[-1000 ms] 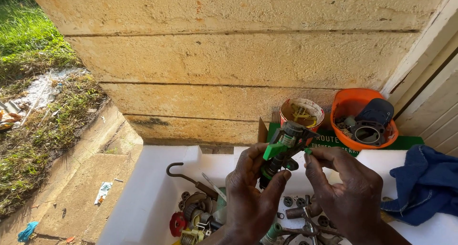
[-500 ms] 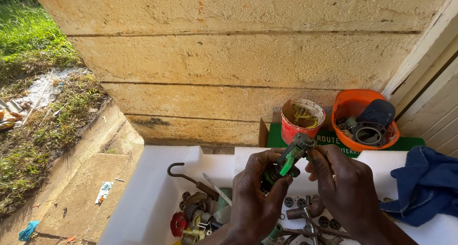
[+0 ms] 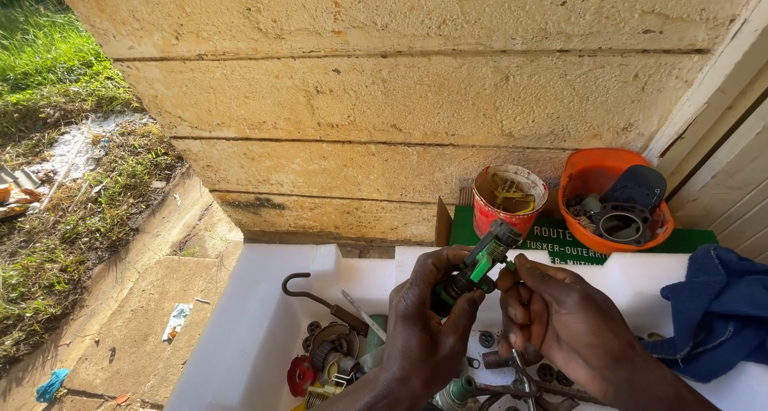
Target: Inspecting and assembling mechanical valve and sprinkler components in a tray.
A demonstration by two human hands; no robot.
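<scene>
here the fingers of the left hand (image 3: 424, 331) are wrapped tight around the dark lower body of a small green and black part (image 3: 478, 268), thumb on the near side, the rest curled behind. the right hand (image 3: 560, 323) has its fingertips pinched together at the upper right end of the same part, just beside the green piece; whether something tiny sits between them i cannot tell. the part is tilted, its top end pointing up and to the right, held above the white tray (image 3: 256, 331), between the 2 hands and touching both.

the step in hand looks like fitting or working loose a small piece at the top of the part. the next move seems to call for a steady hold by the left hand and a fine twist or pull from the right fingertips.

below the hands, loose metal bits (image 3: 336, 359) lie in the tray, with a hooked rod (image 3: 308, 292) to the left and a red knob (image 3: 302, 374) near it. farther off stand a red tin (image 3: 509, 199) and an orange bowl (image 3: 614, 199) by the block wall (image 3: 400, 83). a blue cloth (image 3: 712, 319) lies to the right.
</scene>
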